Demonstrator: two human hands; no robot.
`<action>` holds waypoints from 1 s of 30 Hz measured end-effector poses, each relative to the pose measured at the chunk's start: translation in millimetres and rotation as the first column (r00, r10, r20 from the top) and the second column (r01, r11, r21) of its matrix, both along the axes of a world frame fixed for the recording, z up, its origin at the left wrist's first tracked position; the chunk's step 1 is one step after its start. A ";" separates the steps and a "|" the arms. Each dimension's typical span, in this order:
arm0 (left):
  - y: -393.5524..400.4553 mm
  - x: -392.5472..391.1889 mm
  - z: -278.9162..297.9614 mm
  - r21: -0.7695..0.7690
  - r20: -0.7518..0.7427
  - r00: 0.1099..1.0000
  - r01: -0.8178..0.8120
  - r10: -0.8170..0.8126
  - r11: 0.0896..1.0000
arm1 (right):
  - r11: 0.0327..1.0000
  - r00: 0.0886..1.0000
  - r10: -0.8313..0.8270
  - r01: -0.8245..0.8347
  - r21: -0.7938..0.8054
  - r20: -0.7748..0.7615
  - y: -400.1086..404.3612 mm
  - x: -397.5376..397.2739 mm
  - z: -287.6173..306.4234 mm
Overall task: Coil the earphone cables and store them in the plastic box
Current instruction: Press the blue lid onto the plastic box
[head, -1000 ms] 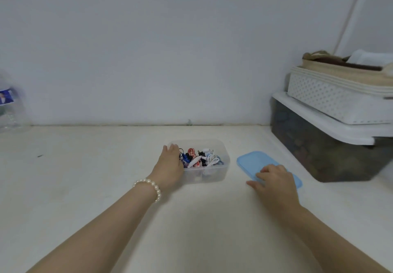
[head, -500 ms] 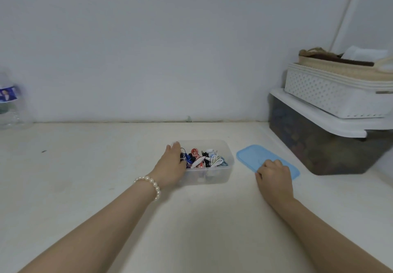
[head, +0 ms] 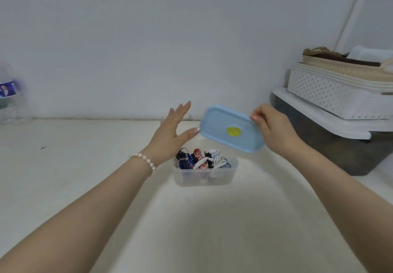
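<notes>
A clear plastic box stands on the white table, holding several coiled earphone cables in black, blue, red and white. Above it a light blue lid with a yellow-green round mark hangs tilted in the air. My right hand grips the lid's right end. My left hand is raised with straight fingers, its thumb touching the lid's left edge.
A dark storage bin with a white lid stands at the right, with white and beige perforated baskets stacked on it. A clear water bottle stands at the far left by the wall. The white table runs to the wall.
My right hand picked the blue lid up from the table and brought it over the box. My left hand left the box's side and rose to the lid.
</notes>
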State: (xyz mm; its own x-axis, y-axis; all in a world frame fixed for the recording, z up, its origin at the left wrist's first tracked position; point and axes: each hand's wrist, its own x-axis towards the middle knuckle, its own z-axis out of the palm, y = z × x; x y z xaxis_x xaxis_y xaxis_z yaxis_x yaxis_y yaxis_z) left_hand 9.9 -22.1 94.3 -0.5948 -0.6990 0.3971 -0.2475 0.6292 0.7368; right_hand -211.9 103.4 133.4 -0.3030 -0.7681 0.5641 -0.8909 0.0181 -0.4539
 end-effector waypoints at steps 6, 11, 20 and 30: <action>-0.3 -0.7 24.6 0.147 -0.353 0.911 -0.173 0.215 0.974 | 0.986 0.962 0.168 -0.167 -0.025 0.213 -34.0 41.3 38.1; -12.6 1.6 -0.6 0.673 -0.264 0.849 -0.179 0.459 0.717 | 0.995 0.648 0.019 -0.086 0.048 0.761 -53.8 32.8 -0.5; -0.1 -17.1 -33.9 0.560 -0.111 0.854 -0.369 0.508 0.742 | 0.970 0.801 -0.241 0.187 0.154 0.548 -65.6 35.9 -63.5; -6.4 -8.9 -49.3 0.449 0.153 0.896 -0.439 0.418 0.778 | 0.893 0.865 -0.379 0.249 0.376 0.327 -72.0 25.6 -66.4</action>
State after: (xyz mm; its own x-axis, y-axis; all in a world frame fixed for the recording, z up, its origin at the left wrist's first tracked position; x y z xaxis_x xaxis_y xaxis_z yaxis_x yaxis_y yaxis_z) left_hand 1.0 -28.5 45.0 -0.1984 -0.9785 -0.0557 -0.4476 0.0399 0.8934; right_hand -186.3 31.4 66.9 -0.6987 -0.7082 0.1012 -0.5692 0.4647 -0.6783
